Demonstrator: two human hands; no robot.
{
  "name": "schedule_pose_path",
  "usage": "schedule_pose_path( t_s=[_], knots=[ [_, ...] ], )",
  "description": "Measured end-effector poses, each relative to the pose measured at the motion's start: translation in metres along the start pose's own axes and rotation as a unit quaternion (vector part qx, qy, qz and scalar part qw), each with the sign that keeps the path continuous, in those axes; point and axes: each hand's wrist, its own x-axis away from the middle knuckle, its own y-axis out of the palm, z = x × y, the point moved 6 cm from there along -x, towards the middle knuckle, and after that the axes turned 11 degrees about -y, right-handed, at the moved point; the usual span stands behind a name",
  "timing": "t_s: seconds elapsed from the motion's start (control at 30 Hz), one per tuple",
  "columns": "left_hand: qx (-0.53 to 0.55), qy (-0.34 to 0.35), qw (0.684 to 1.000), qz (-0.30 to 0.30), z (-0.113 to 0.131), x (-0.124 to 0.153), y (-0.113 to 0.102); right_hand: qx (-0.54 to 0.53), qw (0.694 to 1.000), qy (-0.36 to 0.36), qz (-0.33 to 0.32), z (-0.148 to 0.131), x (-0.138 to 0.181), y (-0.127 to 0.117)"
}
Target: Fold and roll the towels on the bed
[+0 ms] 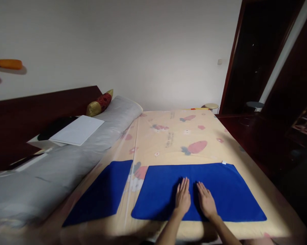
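A bed [211, 124] carries everything, its dark headboard [48, 100] standing between nine and ten o'clock from the middle of the view. A cream sheet [168, 119] printed with strawberries and flowers covers it. At five o'clock a large blue cloth [194, 208] lies flat, a small white tag [224, 162] at its one o'clock edge. A smaller blue cloth [104, 192] lies at seven o'clock, a strip of sheet between the two. A long grey bolster [77, 170] stretches along the eight o'clock side.
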Motion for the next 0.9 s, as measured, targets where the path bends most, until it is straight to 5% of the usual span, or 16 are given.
schedule_pose_path(
  t_s=[0.17,0.63,0.77,0.9],
  knots=[
    [0.018,-0.004,1.0,-0.025,0.014,0.023,0.045,-0.022,0.999,-0.034,-0.013,-0.029,0.005,0.031],
    [0.044,-0.016,0.998,-0.033,0.013,0.023,0.038,-0.035,0.999,-0.018,-0.011,-0.025,0.006,0.024],
    [0.049,-0.018,0.998,-0.024,0.013,0.023,0.035,0.02,0.999,0.04,0.013,0.008,0.016,0.011],
    [0.051,-0.021,0.998,-0.016,0.014,0.024,0.031,0.092,0.986,0.135,0.034,0.09,0.055,-0.018]
  ],
)
